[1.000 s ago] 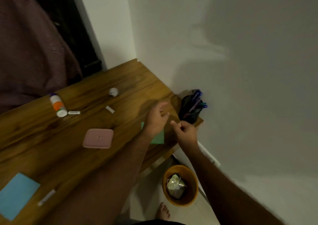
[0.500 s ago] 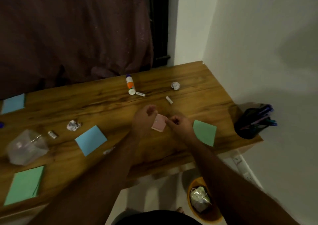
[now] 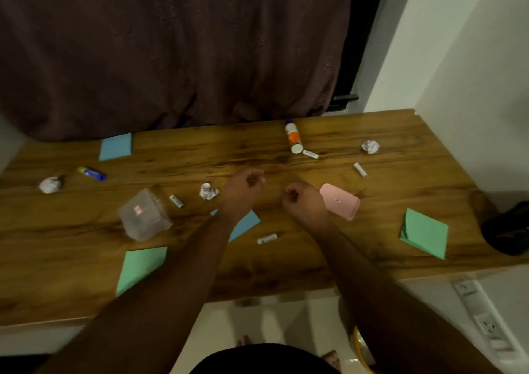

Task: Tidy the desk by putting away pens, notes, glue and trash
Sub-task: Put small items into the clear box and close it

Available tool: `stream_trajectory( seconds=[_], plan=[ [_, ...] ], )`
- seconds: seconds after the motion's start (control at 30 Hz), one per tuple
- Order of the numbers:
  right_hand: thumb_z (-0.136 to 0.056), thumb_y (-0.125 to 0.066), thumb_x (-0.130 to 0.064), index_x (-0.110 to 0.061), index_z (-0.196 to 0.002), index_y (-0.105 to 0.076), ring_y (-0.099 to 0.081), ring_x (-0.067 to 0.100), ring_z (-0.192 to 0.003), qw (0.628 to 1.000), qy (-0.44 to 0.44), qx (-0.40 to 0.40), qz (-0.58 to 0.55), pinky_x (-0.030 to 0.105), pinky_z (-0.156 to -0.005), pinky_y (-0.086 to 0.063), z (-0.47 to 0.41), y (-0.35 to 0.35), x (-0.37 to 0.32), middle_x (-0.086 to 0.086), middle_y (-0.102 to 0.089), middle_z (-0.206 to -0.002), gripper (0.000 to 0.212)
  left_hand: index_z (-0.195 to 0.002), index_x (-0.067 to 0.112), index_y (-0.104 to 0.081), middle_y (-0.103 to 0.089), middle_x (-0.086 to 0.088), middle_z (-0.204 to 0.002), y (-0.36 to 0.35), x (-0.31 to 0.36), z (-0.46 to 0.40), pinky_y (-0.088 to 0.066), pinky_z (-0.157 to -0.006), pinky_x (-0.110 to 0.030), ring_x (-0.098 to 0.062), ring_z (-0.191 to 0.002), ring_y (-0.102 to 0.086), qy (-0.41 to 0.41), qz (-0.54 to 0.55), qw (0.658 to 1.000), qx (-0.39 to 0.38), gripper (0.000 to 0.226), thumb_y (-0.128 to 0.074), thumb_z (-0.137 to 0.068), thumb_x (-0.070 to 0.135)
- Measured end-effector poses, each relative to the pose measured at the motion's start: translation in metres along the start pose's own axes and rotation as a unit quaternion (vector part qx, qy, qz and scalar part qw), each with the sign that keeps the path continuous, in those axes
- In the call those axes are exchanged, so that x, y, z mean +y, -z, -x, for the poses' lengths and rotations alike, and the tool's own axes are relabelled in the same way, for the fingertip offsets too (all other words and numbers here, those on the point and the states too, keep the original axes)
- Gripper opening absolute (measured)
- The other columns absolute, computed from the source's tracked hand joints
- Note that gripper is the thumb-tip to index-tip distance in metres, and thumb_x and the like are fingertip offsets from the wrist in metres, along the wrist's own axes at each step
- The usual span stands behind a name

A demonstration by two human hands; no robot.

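Note:
My left hand [image 3: 243,184] and my right hand [image 3: 300,199] hover over the middle of the wooden desk [image 3: 286,265], both with fingers curled and nothing visible in them. A pink lid [image 3: 342,203] lies just right of my right hand. A white and orange glue bottle [image 3: 293,139] lies at the back. Crumpled paper balls lie at the back right [image 3: 370,146], by my left wrist [image 3: 209,191] and at far left [image 3: 50,184]. Green notes [image 3: 425,233] lie at right, more green notes [image 3: 140,267] at front left, blue notes [image 3: 116,146] at back left. Another blue note [image 3: 246,225] shows under my left forearm.
A clear plastic container [image 3: 144,217] sits left of my arms. Small white tubes lie scattered [image 3: 266,238] [image 3: 360,169] [image 3: 176,201]. A blue stick [image 3: 91,172] lies far left. The black pen holder [image 3: 506,230] stands at the desk's right end. An orange bin's rim [image 3: 360,348] shows below.
The view has swung left from the pen holder to the whole desk. Both hands moved from beside the holder to mid-desk, past the pink lid, and curled.

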State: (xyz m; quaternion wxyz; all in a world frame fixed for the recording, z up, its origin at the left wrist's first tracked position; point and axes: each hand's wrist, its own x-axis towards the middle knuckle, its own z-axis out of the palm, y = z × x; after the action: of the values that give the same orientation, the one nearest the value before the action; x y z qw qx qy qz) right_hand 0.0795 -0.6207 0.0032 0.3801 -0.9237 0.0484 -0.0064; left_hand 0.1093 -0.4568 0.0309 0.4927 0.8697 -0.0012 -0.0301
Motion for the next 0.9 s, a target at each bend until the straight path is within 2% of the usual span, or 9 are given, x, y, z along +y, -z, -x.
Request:
stream_trajectory(
  seconds=[0.1,0.17,0.23,0.33,0.43,0.57,0.67,0.77,0.9],
  plan=[
    [-0.083,-0.070,-0.025,-0.013,-0.100,-0.069,-0.063,0.016,-0.090,1.000,0.025,-0.003,-0.013,0.023,-0.077,-0.043,-0.002,-0.027,-0.033,0.002,-0.070,-0.099,0.020,-0.112,0.019,-0.066,-0.064,0.006,-0.103,0.050,-0.014,-0.006,-0.048,-0.077,-0.022,-0.011,-0.095,-0.060,-0.002,-0.024,0.999,0.027,0.020,-0.060,-0.094,0.024],
    [-0.085,-0.069,-0.027,-0.014,-0.101,-0.068,-0.059,0.011,-0.088,0.999,0.042,-0.014,-0.021,0.023,-0.076,-0.043,-0.003,-0.043,-0.053,-0.001,-0.068,-0.099,0.021,-0.115,0.019,-0.066,-0.068,0.003,-0.108,0.084,-0.025,-0.009,-0.048,-0.078,-0.024,-0.014,-0.098,-0.063,0.010,-0.062,0.996,0.069,0.024,-0.060,-0.093,0.027],
    [-0.085,-0.068,-0.028,-0.016,-0.099,-0.068,-0.057,0.008,-0.087,0.998,0.057,-0.031,-0.027,0.023,-0.074,-0.043,-0.003,-0.060,-0.072,-0.004,-0.067,-0.097,0.018,-0.119,0.021,-0.065,-0.069,0.001,-0.112,0.118,-0.042,-0.010,-0.049,-0.080,-0.025,-0.018,-0.102,-0.064,0.052,-0.113,0.985,0.124,0.029,-0.060,-0.092,0.032],
    [-0.087,-0.066,-0.026,-0.017,-0.097,-0.067,-0.059,0.008,-0.086,0.995,0.074,-0.057,-0.040,0.023,-0.074,-0.044,-0.002,-0.082,-0.093,-0.006,-0.067,-0.096,0.014,-0.125,0.020,-0.057,-0.062,-0.010,-0.124,0.159,-0.067,-0.008,-0.050,-0.092,-0.041,-0.031,-0.115,-0.057,0.156,-0.219,0.945,0.185,0.049,-0.061,-0.085,0.049],
    [-0.088,-0.067,-0.028,-0.017,-0.096,-0.067,-0.060,0.008,-0.088,0.990,0.090,-0.087,-0.063,0.026,-0.077,-0.049,0.000,-0.104,-0.112,-0.006,-0.067,-0.097,0.013,-0.139,0.013,-0.039,-0.044,-0.018,-0.141,0.189,-0.092,0.001,-0.040,-0.101,-0.050,-0.039,-0.129,-0.041,0.256,-0.265,0.913,0.172,0.078,-0.062,-0.081,0.060],
    [-0.086,-0.069,-0.032,-0.019,-0.095,-0.067,-0.061,0.007,-0.088,0.987,0.102,-0.104,-0.066,0.022,-0.076,-0.049,0.000,-0.122,-0.123,-0.005,-0.068,-0.098,0.016,-0.147,0.007,-0.023,-0.033,-0.024,-0.148,0.199,-0.115,0.011,-0.033,-0.107,-0.048,-0.041,-0.136,-0.034,0.315,-0.234,0.912,0.121,0.102,-0.060,-0.076,0.070],
    [-0.086,-0.070,-0.034,-0.020,-0.095,-0.067,-0.062,0.009,-0.091,0.986,0.105,-0.114,-0.062,0.026,-0.079,-0.051,0.000,-0.132,-0.128,-0.003,-0.068,-0.100,0.016,-0.147,0.008,-0.021,-0.034,-0.024,-0.147,0.197,-0.123,0.014,-0.035,-0.107,-0.047,-0.041,-0.135,-0.034,0.323,-0.196,0.920,0.109,0.102,-0.065,-0.076,0.066],
    [-0.085,-0.070,-0.033,-0.019,-0.094,-0.068,-0.062,0.010,-0.090,0.986,0.099,-0.116,-0.069,0.028,-0.079,-0.052,-0.001,-0.136,-0.131,-0.003,-0.068,-0.097,0.016,-0.143,0.008,-0.029,-0.044,-0.023,-0.139,0.196,-0.127,0.012,-0.040,-0.103,-0.046,-0.040,-0.129,-0.042,0.321,-0.171,0.925,0.110,0.093,-0.065,-0.077,0.064],
    [-0.087,-0.069,-0.029,-0.016,-0.096,-0.068,-0.061,0.010,-0.089,0.984,0.098,-0.120,-0.087,0.025,-0.077,-0.049,-0.001,-0.135,-0.135,-0.003,-0.068,-0.095,0.015,-0.126,0.006,-0.051,-0.062,-0.014,-0.116,0.203,-0.124,0.010,-0.051,-0.083,-0.037,-0.031,-0.103,-0.060,0.302,-0.164,0.930,0.133,0.071,-0.058,-0.081,0.061]
  ],
)
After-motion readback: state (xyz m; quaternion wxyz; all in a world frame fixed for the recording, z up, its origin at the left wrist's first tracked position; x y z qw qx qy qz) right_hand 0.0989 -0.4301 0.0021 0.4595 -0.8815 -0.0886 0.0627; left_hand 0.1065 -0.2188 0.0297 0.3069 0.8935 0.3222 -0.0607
